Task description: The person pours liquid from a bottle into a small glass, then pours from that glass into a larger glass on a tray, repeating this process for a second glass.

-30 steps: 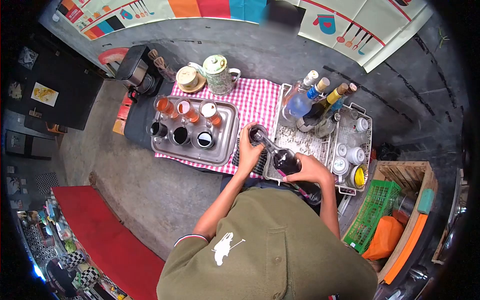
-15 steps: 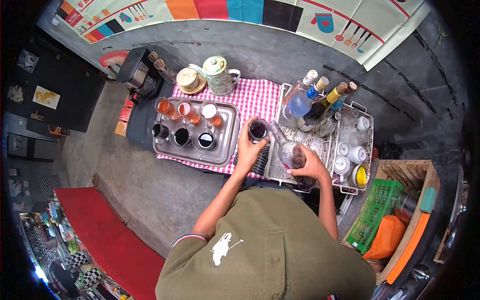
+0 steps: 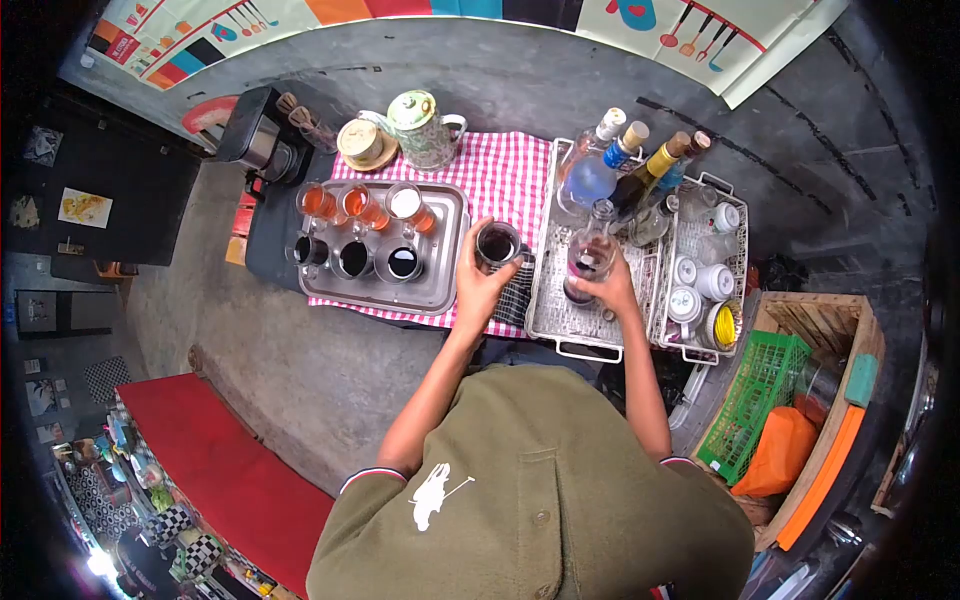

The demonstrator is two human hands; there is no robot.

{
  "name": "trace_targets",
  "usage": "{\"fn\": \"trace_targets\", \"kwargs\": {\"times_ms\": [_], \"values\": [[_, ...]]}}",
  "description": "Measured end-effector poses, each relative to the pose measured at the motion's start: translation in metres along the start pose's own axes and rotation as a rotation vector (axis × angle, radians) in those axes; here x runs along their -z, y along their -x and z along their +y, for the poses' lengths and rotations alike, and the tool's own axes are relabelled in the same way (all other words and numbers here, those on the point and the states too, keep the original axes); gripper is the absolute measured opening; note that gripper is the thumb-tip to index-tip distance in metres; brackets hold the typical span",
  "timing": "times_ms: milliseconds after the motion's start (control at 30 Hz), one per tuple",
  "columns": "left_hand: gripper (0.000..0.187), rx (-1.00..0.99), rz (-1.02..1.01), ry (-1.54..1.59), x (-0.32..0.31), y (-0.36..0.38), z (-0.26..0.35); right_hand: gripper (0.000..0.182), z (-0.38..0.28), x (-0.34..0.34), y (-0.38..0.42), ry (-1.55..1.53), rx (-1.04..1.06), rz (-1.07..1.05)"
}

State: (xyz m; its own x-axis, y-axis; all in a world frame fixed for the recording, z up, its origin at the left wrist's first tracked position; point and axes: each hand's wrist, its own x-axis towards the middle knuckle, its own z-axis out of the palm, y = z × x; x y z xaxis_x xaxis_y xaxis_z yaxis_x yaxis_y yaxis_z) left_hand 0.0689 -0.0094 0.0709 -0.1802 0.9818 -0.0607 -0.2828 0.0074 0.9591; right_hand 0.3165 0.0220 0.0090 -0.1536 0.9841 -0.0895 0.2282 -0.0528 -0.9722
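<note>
Both arms outstretched: left hand grips glass, right hand bottle.

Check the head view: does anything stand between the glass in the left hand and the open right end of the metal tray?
Nothing visible does. The left hand holds the glass of dark liquid just beside the metal tray; only checked cloth lies between.

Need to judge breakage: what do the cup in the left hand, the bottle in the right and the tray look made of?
Cup: clear glass; dark drink visible. Bottle: clear glass, likewise. Tray: brushed metal, probably steel; dull grey sheen.
</note>
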Motion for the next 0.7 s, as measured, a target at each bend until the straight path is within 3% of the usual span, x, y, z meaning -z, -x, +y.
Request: {"fn": "trace_targets", "kwargs": {"times_ms": [100,433,533,700], "values": [[0.07,0.012,0.015,-0.02,0.001,0.002,0.003,0.095,0.034,-0.003,-0.015,0.114,0.102,0.044],[0.067,-0.015,0.039,-0.036,0.004,0.006,0.002,0.093,0.052,-0.02,-0.013,0.026,0.106,0.089],[0.067,-0.012,0.027,0.006,0.002,0.007,0.002,0.096,0.058,-0.019,-0.006,0.137,0.063,0.094],[0.068,-0.026,0.016,0.015,0.002,0.011,0.0,0.105,0.063,-0.023,-0.007,-0.009,0.069,0.085]]}}
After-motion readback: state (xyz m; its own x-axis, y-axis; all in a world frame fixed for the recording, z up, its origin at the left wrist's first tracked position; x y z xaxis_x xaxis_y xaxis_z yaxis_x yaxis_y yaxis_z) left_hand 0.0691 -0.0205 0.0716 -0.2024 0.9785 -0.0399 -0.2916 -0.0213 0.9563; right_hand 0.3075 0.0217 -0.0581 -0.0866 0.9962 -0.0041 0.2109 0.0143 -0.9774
